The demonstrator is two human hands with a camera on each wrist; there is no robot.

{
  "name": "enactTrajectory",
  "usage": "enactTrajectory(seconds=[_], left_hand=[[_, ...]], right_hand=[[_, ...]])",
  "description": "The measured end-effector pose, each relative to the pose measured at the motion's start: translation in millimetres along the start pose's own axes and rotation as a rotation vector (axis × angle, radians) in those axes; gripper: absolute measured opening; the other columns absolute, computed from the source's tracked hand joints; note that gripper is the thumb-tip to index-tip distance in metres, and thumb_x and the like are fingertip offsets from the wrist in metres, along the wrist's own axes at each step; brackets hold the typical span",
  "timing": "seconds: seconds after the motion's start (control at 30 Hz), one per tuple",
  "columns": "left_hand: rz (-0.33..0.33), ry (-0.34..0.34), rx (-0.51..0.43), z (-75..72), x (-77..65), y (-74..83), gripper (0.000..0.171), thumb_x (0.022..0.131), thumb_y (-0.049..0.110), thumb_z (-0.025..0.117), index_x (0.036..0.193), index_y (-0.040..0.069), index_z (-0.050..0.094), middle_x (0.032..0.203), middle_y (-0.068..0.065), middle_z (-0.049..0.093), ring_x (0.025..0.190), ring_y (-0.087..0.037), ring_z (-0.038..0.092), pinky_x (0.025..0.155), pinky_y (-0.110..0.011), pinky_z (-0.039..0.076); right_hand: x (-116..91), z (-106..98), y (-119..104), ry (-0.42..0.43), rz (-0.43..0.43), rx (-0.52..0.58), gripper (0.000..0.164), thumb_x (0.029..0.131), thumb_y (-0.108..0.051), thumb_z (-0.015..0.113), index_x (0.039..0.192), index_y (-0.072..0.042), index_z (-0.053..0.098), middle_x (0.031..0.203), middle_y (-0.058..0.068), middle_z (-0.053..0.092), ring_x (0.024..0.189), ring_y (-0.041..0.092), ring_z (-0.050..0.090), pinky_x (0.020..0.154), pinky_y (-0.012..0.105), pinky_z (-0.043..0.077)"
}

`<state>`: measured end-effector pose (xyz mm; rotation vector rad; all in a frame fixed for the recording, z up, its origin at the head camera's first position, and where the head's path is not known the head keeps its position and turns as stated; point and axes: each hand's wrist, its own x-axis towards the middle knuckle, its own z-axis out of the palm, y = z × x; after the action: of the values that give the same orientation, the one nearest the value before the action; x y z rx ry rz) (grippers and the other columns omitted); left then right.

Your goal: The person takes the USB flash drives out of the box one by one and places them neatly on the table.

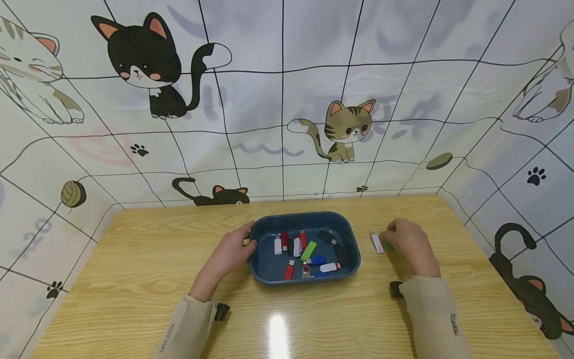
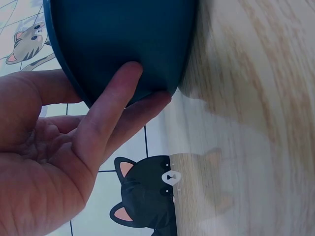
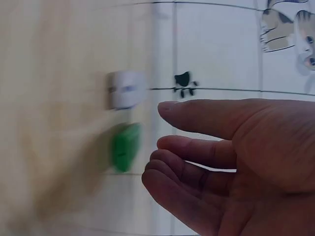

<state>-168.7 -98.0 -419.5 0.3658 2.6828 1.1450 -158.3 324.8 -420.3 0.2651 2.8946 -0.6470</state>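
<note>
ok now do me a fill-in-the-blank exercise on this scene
The left hand holds the tray, whose colour is dark ____.
The right hand, close to the green USB stick, grips ____.
A second stick, coloured ____, lies beside the green USB stick.

Missing words: blue; nothing; white
</note>
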Motion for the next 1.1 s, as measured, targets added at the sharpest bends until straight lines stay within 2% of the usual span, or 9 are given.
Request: enactTrajectory(seconds=[0.17,0.37,0.6,0.8,0.97,1.1], left_hand=[[0.000,-0.004,-0.010,0.3,-0.2,-0.5,0.058,0.100,0.004,0.060,0.154,-0.007,0.041,0.135,-0.033,0.061,0.107,-0.037,0.072,0.073,-0.035,0.062],[-0.002,-0.011,-0.018,0.4,0.1,-0.6,0.059,0.100,0.004,0.059,0.154,-0.007,0.040,0.137,-0.033,0.060,0.114,-0.041,0.068,0.073,-0.035,0.063],[0.006,-0.006,-0.003,-0.4,0.6,0.0,0.059,0.100,0.005,0.059,0.154,-0.007,0.040,0.137,-0.033,0.059,0.117,-0.041,0.067,0.079,-0.040,0.062],[0.013,-0.003,0.015,-0.6,0.6,0.0,0.059,0.100,0.006,0.059,0.154,-0.008,0.040,0.138,-0.032,0.059,0.121,-0.042,0.065,0.086,-0.044,0.061],[0.011,-0.004,0.011,-0.6,0.0,-0.2,0.059,0.100,0.005,0.060,0.154,-0.008,0.040,0.138,-0.033,0.059,0.120,-0.043,0.065,0.084,-0.043,0.061],[0.010,-0.005,0.006,-0.5,-0.3,-0.3,0.059,0.100,0.005,0.059,0.154,-0.008,0.040,0.138,-0.033,0.059,0.118,-0.042,0.066,0.084,-0.043,0.061]], right_hand=[[-8.4,-10.9,-15.3,0.049,-0.073,0.014,0.046,0.103,-0.026,0.063,0.130,0.011,0.060,0.122,0.030,0.065,0.107,0.044,0.063,0.089,0.058,0.052],[-22.3,-19.3,-44.5,0.131,-0.224,0.060,0.042,0.101,-0.022,0.068,0.130,0.008,0.063,0.123,0.027,0.066,0.111,0.044,0.062,0.093,0.060,0.051],[-35.4,-17.1,-75.7,0.167,-0.333,0.055,0.038,0.100,-0.020,0.070,0.129,0.003,0.066,0.126,0.024,0.067,0.115,0.042,0.062,0.096,0.059,0.052],[-37.9,-6.2,-90.8,0.111,-0.434,0.066,0.035,0.098,-0.018,0.073,0.127,0.000,0.069,0.125,0.018,0.067,0.115,0.038,0.063,0.095,0.056,0.054],[-38.3,8.7,-103.5,0.043,-0.528,0.034,0.033,0.096,-0.019,0.075,0.124,-0.002,0.071,0.122,0.014,0.069,0.113,0.033,0.064,0.097,0.053,0.054],[-38.6,20.0,-111.2,0.004,-0.561,0.001,0.032,0.096,-0.019,0.076,0.123,-0.002,0.071,0.120,0.012,0.070,0.111,0.031,0.065,0.097,0.051,0.054]])
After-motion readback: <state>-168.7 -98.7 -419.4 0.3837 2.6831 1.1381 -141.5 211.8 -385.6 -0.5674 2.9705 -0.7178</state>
